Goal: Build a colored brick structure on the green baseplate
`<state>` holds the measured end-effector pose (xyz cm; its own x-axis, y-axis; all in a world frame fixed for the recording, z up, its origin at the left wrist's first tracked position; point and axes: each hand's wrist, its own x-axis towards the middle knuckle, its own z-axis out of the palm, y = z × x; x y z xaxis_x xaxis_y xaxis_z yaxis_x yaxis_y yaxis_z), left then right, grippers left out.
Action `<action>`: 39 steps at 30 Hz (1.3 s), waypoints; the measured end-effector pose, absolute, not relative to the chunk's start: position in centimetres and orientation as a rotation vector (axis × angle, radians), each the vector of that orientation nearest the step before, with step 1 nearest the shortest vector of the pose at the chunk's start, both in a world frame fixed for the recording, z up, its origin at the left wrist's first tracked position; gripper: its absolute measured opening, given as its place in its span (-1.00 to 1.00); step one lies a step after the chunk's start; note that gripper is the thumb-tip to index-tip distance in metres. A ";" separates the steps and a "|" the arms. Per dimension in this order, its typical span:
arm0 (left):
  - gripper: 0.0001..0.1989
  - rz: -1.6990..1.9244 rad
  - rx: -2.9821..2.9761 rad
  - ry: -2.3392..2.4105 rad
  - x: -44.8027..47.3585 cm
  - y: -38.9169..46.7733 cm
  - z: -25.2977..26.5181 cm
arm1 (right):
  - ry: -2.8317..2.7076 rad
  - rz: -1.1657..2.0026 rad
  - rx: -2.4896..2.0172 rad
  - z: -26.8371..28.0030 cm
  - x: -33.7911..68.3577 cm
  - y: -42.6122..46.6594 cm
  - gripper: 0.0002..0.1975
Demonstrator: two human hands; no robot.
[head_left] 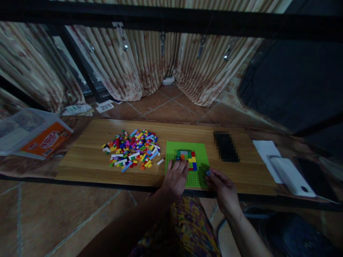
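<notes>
Tabletop, mid-frame multicolour brickwork squared to baseplate, long axis unclear, left hand's grip hidden, right hand pinching blue brick

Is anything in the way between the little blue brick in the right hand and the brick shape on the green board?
Nothing visible on that side: only bare green board lies between the blue brick and the brick shape. The left hand, though, covers the shape's near left part.

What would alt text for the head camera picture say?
A person's left hand covers part of a brick structure on a green baseplate; the right hand pinches a blue brick. A multicoloured brick pile lies leftward on a wooden table.
</notes>
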<state>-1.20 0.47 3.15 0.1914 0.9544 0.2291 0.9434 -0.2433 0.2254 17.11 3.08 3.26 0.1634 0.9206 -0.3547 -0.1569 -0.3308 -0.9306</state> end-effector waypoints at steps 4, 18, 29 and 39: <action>-0.65 0.482 2.414 1.887 -1.2 0.3 3.5 | -0.828 1.358 -1.407 3.7 16.8 3.5 -0.58; -0.54 0.865 2.099 1.945 -2.4 -2.4 4.9 | -1.137 1.420 -1.308 6.2 12.1 2.0 -0.59; -0.54 1.487 0.556 1.332 -6.7 -6.8 2.4 | -1.658 1.516 -1.118 4.5 3.3 -0.3 -0.76; -0.72 1.479 0.914 1.912 -12.2 -6.6 3.1 | -2.358 0.703 -1.154 4.7 -0.9 1.8 -0.78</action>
